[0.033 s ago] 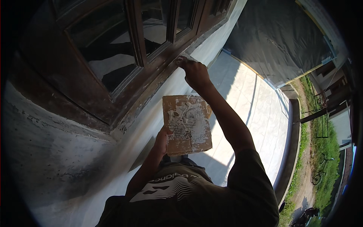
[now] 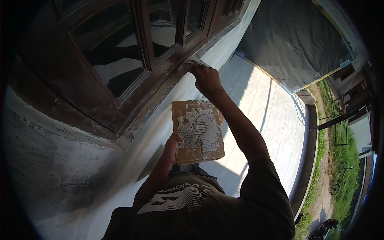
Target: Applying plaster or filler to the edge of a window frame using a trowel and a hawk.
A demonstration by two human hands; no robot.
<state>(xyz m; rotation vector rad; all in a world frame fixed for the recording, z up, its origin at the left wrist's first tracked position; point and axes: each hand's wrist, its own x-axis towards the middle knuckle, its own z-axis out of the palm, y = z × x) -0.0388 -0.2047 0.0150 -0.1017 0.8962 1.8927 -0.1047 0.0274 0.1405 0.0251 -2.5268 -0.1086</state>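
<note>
My left hand (image 2: 172, 147) grips the left edge of a brown cardboard piece (image 2: 186, 154), thumb on top, and holds it in front of my body. White paste, smeared unevenly, covers much of the cardboard's upper face. Up ahead, my right arm reaches out to the ledge under the window. There my right hand (image 2: 207, 80) is closed, its fingertips at the seam between the brown wooden window frame (image 2: 160, 86) and the pale wall (image 2: 188, 90). A small pale, flat shape shows by these fingers; whether it is a tool or part of the wall, I cannot tell.
Dark glass panes (image 2: 110, 48) sit in the frame on the left. Below them the plastered wall (image 2: 60, 168) is rough and stained. A dark plastic sheet (image 2: 296, 44) hangs at the far right above pale floor tiles (image 2: 268, 108). A low curb (image 2: 306, 160) borders grass.
My right hand has shifted very slightly to the left along the window ledge. The left hand and the cardboard have stayed in place.
</note>
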